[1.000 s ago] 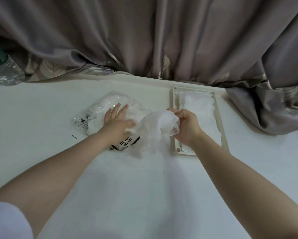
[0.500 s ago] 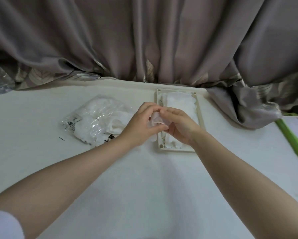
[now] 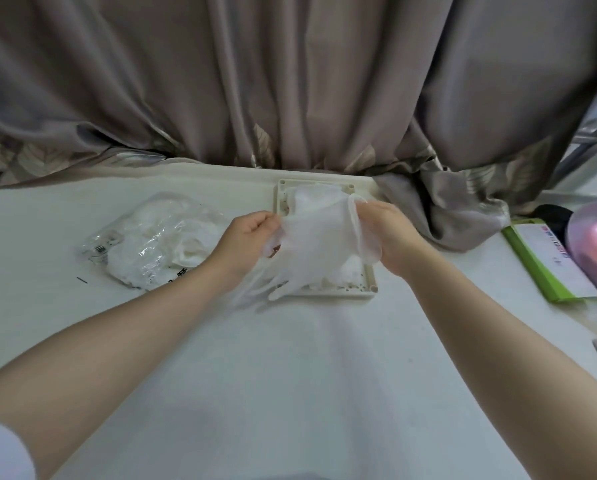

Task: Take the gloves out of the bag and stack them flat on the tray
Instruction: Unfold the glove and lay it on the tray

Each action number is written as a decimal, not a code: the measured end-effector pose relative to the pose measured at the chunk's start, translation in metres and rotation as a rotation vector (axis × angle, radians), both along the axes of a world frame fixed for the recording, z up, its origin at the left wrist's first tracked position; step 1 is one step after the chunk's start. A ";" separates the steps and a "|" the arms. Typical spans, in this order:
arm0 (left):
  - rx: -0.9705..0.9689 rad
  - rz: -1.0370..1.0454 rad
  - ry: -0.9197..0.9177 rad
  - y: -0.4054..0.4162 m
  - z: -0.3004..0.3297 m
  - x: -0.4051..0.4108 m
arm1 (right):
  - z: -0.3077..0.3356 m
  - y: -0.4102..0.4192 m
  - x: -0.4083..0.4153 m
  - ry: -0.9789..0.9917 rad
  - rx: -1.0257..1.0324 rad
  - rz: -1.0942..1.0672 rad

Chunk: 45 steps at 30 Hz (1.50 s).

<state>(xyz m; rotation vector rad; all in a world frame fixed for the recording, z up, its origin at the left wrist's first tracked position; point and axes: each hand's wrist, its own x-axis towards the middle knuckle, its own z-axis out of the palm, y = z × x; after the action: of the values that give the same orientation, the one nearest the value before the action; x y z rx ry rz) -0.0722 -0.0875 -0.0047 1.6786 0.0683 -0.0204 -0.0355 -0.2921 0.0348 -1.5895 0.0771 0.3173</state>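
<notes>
Centrally, one translucent glove (image 3: 316, 244) is held stretched above the tray (image 3: 371, 284), pinched by left hand (image 3: 247, 233) and right hand (image 3: 385, 233); glove bag (image 3: 151, 244) is laid on tabletop (image 3: 290, 375) alongside.

I see open table (image 3: 290, 375) from 5 to 8 o'clock, easy approach. Bag (image 3: 151, 240) blocks 10 o'clock, curtain (image 3: 290, 81) walls off 12, green box (image 3: 546, 258) and pink dome (image 3: 594, 251) crowd 3 o'clock beside the tray (image 3: 371, 282).
</notes>
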 end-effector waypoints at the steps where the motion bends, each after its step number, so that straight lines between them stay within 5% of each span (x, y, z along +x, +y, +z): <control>1: -0.077 -0.022 0.063 0.000 0.000 0.000 | 0.003 -0.005 0.000 -0.006 0.008 0.016; 6: -0.356 -0.153 0.217 -0.013 0.005 -0.003 | 0.004 -0.025 0.000 -0.019 0.076 0.116; 14: -0.380 -0.311 0.246 -0.027 0.007 -0.006 | 0.007 -0.045 0.004 -0.008 0.136 0.170; 22: 0.109 -0.380 0.175 -0.076 0.004 0.022 | -0.010 -0.040 0.014 0.316 -0.062 0.344; 27: 0.142 -0.135 0.206 -0.088 -0.015 0.043 | -0.032 -0.040 0.037 0.251 -0.340 0.207; 33: 0.057 -0.021 0.232 -0.089 -0.019 0.072 | -0.048 -0.050 0.063 0.090 -0.435 0.385; 36: 0.059 0.027 0.233 -0.083 -0.021 0.094 | -0.053 -0.045 0.078 0.071 -0.383 0.454; 39: 0.071 0.082 0.230 -0.071 -0.029 0.120 | -0.067 -0.033 0.102 -0.004 -0.408 0.301; 45: 0.011 -0.067 0.318 -0.054 -0.048 0.138 | -0.087 -0.014 0.137 0.088 -0.083 0.109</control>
<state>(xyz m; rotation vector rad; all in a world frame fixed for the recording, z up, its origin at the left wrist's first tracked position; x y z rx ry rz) 0.0653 -0.1412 -0.0525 1.6761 0.2519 -0.3377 0.1016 -0.3065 -0.0520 -1.6653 0.0729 0.4744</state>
